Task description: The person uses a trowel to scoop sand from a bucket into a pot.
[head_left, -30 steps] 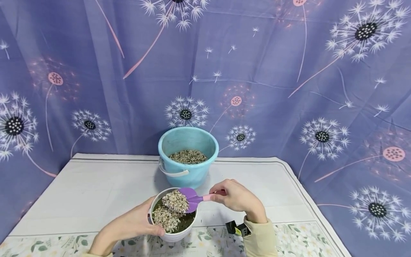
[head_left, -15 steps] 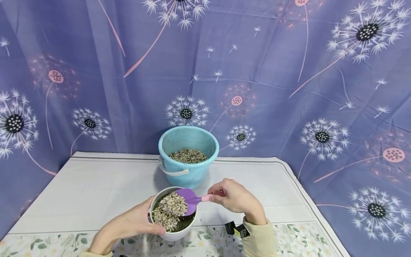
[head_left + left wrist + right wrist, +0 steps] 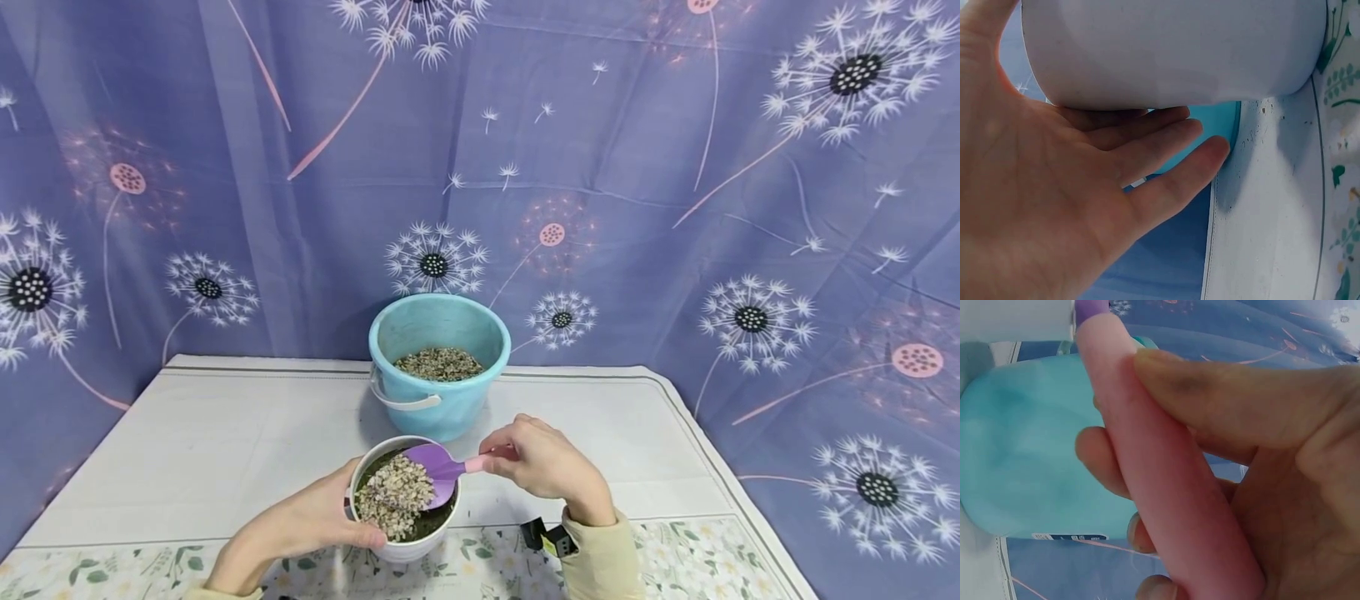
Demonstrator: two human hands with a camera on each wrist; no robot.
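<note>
A white pot [image 3: 411, 550] stands at the front of the table, dark soil [image 3: 431, 523] showing inside. My left hand [image 3: 322, 515] holds the pot's left side, thumb at the near rim. In the left wrist view its fingers lie along the white wall [image 3: 1179, 50]. My right hand [image 3: 536, 460] grips the pink handle [image 3: 1154, 450] of a small purple trowel [image 3: 441, 472]. The trowel's blade tilts down to the left over the pot. Pale coarse granules [image 3: 396, 496] lie at the blade's tip and heaped on the soil, hiding the tip.
Behind the pot stands a light blue bucket [image 3: 438, 412] with a white handle [image 3: 407, 405], partly filled with similar granules [image 3: 441, 364]. A white cloth [image 3: 247, 442] covers the table, with a floral cloth [image 3: 690, 554] along the front. A purple dandelion-print curtain [image 3: 315, 250] hangs behind.
My right hand has moved slightly left with the trowel, and its blade sits lower in the pot. Granules from the blade now merge with the heap. My left hand stays put.
</note>
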